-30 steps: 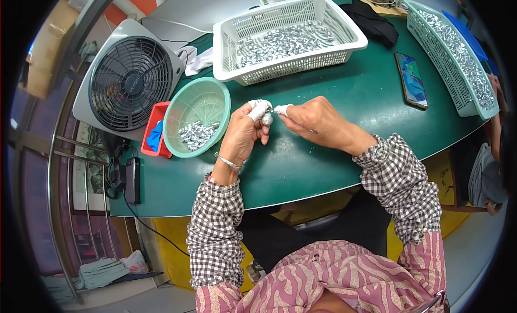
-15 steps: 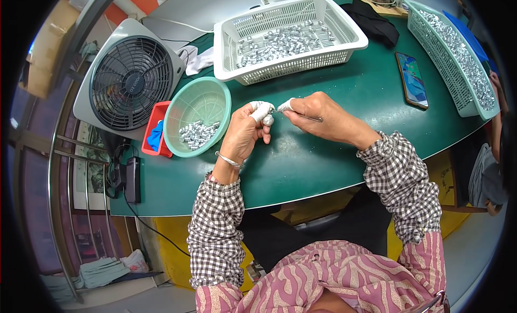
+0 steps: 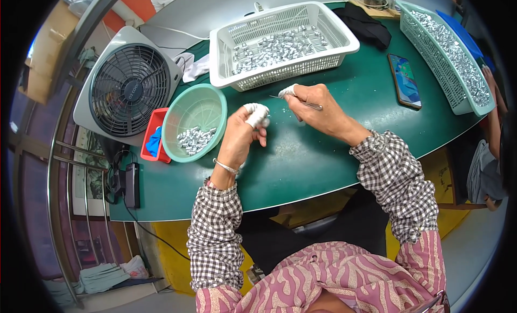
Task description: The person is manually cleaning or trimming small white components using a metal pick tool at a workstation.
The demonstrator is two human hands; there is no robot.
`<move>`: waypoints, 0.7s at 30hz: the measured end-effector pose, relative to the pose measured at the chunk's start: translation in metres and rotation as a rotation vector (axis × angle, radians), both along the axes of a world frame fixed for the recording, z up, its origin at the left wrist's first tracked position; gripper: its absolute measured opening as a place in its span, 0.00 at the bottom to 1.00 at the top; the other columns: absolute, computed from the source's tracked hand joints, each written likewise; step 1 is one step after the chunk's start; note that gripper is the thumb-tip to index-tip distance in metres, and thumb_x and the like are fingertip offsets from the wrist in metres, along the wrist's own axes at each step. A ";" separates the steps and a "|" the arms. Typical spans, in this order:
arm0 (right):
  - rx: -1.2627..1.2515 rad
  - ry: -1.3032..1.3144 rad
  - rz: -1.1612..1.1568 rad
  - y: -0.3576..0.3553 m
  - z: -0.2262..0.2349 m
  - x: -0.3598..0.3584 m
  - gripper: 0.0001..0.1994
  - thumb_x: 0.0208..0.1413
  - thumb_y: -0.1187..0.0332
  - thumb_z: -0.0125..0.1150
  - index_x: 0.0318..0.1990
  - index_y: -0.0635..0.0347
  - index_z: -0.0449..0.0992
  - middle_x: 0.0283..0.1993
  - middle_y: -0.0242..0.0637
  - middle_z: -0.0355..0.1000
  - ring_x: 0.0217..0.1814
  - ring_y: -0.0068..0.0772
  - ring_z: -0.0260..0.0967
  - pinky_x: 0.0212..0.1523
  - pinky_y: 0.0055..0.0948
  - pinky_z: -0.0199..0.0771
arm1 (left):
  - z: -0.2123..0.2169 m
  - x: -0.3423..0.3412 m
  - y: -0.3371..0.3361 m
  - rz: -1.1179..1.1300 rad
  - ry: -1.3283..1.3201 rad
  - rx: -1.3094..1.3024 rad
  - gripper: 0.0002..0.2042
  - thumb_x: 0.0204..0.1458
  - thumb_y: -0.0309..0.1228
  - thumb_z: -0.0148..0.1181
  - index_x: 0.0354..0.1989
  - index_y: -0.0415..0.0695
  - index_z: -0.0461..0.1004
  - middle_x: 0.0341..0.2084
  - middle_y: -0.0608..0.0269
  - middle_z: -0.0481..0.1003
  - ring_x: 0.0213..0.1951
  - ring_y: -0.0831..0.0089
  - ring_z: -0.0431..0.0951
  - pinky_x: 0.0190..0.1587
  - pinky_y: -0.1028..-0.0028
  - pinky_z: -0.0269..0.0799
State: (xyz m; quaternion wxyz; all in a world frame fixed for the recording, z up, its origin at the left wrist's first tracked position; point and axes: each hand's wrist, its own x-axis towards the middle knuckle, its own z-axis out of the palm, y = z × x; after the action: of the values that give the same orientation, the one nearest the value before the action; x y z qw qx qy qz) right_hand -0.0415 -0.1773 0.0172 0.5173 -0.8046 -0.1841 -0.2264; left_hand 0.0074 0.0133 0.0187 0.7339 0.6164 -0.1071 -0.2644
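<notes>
While two hands work over one green table (image 3: 334,167), the right hand (image 3: 318,111) pinches tweezers (image 3: 301,102); left hand (image 3: 245,132) curled shut.

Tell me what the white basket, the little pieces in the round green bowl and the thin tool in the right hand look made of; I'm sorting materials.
White basket: probably moulded plastic, matte, with slotted lattice walls.
Pieces in the green bowl: likely metal, silvery with bright glints.
Thin tool in the right hand: seemingly metal, slim and shiny grey; too small to be sure.

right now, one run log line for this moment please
left hand: cloth-wrapped fingers pinched, contents unclear | right hand: holds thin metal tool | nearby: white plastic basket, round green bowl
</notes>
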 end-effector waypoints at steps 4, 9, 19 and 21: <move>-0.184 -0.212 -0.177 -0.004 -0.009 0.008 0.07 0.52 0.74 0.53 0.23 0.65 0.68 0.15 0.42 0.63 0.13 0.34 0.61 0.15 0.29 0.60 | 0.002 -0.012 -0.008 -0.105 -0.120 0.162 0.09 0.53 0.31 0.53 0.39 0.38 0.69 0.22 0.67 0.69 0.21 0.82 0.69 0.18 0.81 0.67; -0.252 -0.267 -0.229 -0.005 -0.014 0.005 0.07 0.49 0.72 0.55 0.23 0.63 0.66 0.17 0.45 0.66 0.20 0.47 0.67 0.19 0.38 0.66 | 0.018 -0.026 -0.011 -0.004 -0.345 0.397 0.08 0.49 0.28 0.57 0.36 0.39 0.70 0.25 0.64 0.72 0.22 0.78 0.70 0.20 0.81 0.66; -0.234 -0.259 -0.251 -0.013 -0.021 0.013 0.06 0.48 0.71 0.53 0.23 0.62 0.66 0.16 0.45 0.65 0.19 0.49 0.66 0.20 0.41 0.65 | 0.011 -0.027 -0.007 0.029 -0.864 0.741 0.08 0.46 0.27 0.60 0.30 0.36 0.69 0.20 0.61 0.72 0.22 0.76 0.71 0.28 0.74 0.66; -0.186 -0.227 -0.176 -0.008 -0.021 0.018 0.07 0.48 0.70 0.52 0.22 0.62 0.66 0.15 0.46 0.65 0.21 0.51 0.66 0.23 0.43 0.66 | 0.001 -0.026 -0.001 -0.036 -0.926 0.809 0.08 0.47 0.27 0.59 0.31 0.36 0.69 0.20 0.62 0.72 0.22 0.77 0.71 0.26 0.75 0.66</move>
State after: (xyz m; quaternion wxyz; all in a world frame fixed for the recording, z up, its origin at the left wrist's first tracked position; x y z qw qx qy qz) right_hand -0.0239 -0.1857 -0.0033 0.3945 -0.8312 -0.1904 -0.3424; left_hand -0.0184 0.0124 0.0195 0.3143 0.8951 -0.3163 -0.0012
